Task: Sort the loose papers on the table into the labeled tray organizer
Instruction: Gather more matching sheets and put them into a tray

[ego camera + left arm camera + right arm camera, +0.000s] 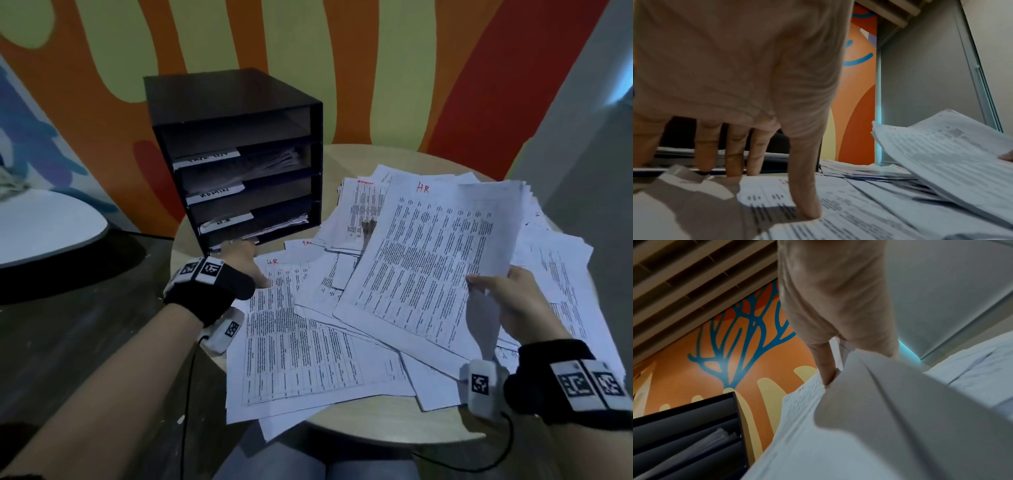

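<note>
A black tray organizer [236, 161] with white labels on its shelves stands at the table's back left; papers lie in several shelves. My right hand [513, 298] pinches the near right edge of a thick stack of printed papers [435, 253] marked "HR" in red, lifted and tilted above the pile; the thumb [826, 368] lies on top of that stack [879, 426]. My left hand [245, 260] lies with straight fingers on a flat sheet [294, 339] also marked "HR", its fingertips [733, 155] by the organizer's bottom shelf and its thumb [805, 194] pressing the sheet [849, 216].
Many more loose sheets [359, 209] cover the round wooden table [363, 431], some overhanging its near edge. A dark low surface with a white rounded object [44, 222] lies to the left. A painted wall stands behind. Cables hang from both wrists.
</note>
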{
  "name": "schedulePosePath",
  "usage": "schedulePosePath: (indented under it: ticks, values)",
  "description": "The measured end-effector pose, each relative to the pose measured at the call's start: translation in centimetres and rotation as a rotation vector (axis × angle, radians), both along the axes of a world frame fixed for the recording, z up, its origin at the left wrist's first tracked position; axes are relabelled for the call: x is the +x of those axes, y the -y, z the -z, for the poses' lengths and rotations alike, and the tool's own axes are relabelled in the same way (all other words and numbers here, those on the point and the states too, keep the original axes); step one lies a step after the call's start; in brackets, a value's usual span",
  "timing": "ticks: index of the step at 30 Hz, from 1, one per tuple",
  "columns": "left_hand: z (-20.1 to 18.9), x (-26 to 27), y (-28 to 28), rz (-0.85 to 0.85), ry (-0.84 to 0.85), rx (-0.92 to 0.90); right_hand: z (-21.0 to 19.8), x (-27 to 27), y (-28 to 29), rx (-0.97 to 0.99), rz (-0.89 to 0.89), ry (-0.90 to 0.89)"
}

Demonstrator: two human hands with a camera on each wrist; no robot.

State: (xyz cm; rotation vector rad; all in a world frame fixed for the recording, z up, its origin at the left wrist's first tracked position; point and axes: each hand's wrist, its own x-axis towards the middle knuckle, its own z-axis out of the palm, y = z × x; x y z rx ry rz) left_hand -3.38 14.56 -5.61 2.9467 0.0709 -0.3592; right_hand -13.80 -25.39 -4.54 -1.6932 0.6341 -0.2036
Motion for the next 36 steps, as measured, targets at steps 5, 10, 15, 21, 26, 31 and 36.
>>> schedulePosePath:
  ticks: [5, 10, 15, 21, 26, 31, 36]
  values:
    - [-0.6, -0.5, 0.0, -0.028, 0.036, -0.036, 0.4, 0.3, -0.1, 0.001, -0.016, -0.001]
    - [-2.1, -1.1, 0.5, -0.119, 0.463, -0.635, 0.7, 0.2, -0.4, -0.033, -0.073, -0.023]
    - [-4.7, -2.1, 1.2, -0.062, 0.019, -0.939, 1.2, 0.3, -0.5, -0.034, -0.131, -0.054]
    - [-5.8, -3.2, 2.6, 0.039, 0.117, -0.323, 1.4, 0.3, -0.7, -0.067, -0.156, -0.080]
    - [-14.0, -4.6, 1.7, 0.105, 0.612, -0.564, 1.3, 0.1, -0.8, -0.108, -0.150, -0.104]
    - [-17.5, -5.4, 2.5, 0.148, 0.672, -0.996, 1.0, 0.0, -1.3, -0.078, -0.158, -0.064]
    - [-11.9, -3.2, 7.1, -0.015, 0.330, -1.174, -0.3, -0.2, -2.2, 0.035, -0.166, 0.011]
